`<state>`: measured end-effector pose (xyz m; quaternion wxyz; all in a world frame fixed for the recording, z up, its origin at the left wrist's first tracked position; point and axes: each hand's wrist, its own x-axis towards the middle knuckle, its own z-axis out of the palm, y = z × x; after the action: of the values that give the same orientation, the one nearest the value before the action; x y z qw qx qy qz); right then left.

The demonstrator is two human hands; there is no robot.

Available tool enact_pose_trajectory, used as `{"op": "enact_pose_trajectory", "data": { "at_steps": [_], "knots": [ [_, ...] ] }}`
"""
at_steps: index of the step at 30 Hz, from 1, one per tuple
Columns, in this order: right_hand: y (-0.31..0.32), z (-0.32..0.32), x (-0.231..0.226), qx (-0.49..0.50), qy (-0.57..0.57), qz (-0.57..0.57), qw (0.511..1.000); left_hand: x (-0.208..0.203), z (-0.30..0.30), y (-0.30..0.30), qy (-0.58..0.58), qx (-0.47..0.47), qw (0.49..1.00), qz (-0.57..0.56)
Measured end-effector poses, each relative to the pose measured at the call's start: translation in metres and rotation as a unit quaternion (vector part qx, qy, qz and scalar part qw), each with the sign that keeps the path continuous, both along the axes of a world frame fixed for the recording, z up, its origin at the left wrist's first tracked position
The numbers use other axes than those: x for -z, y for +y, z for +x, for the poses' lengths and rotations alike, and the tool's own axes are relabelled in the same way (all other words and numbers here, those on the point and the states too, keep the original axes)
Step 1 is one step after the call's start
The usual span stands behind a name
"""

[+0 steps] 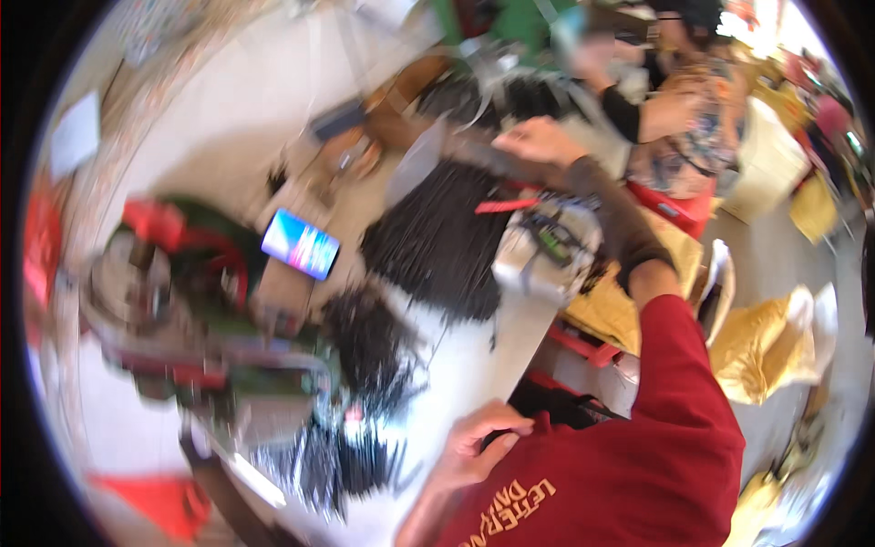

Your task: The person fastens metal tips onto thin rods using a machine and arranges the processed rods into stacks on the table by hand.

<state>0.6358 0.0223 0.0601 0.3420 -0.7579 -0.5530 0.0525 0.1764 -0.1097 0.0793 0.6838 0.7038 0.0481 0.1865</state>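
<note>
My left hand [478, 447] is close in front of my red shirt. Its thumb and fingers are curled together round a dark patch; what they hold, if anything, is not clear. My right hand [542, 141] reaches out over the far side of the table, fingers drawn together in a loose pinch, blurred. Below it lies a large pile of thin black strands [433, 239], with a translucent plastic sheet [417, 166] beside it. A red strip [507, 207] and a white bundle [538, 260] sit under my right forearm. Smaller black bunches [369, 342] lie nearer me.
A green and grey machine [205, 310] with red parts stands at the left. A lit phone [301, 243] lies between it and the pile. Another person [684, 118] is at the far right, near a red stool [679, 210]. Yellow sacks [756, 342] stand on the floor at right.
</note>
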Motion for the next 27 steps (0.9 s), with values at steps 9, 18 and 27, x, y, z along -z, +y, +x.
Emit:
{"op": "enact_pose_trajectory", "data": {
  "at_steps": [9,18,27],
  "knots": [
    [0.008,0.013,-0.003,-0.074,-0.223,0.023,0.972,-0.131,0.058,-0.087,-0.27,-0.091,0.944,0.165],
    [0.011,0.028,0.011,-0.091,-0.229,-0.017,0.969,-0.118,0.084,-0.107,-0.361,-0.208,0.903,0.099],
    [0.021,0.027,0.017,-0.085,-0.236,0.026,0.968,-0.131,0.11,-0.141,-0.408,-0.494,0.767,0.017]
  ]
}}
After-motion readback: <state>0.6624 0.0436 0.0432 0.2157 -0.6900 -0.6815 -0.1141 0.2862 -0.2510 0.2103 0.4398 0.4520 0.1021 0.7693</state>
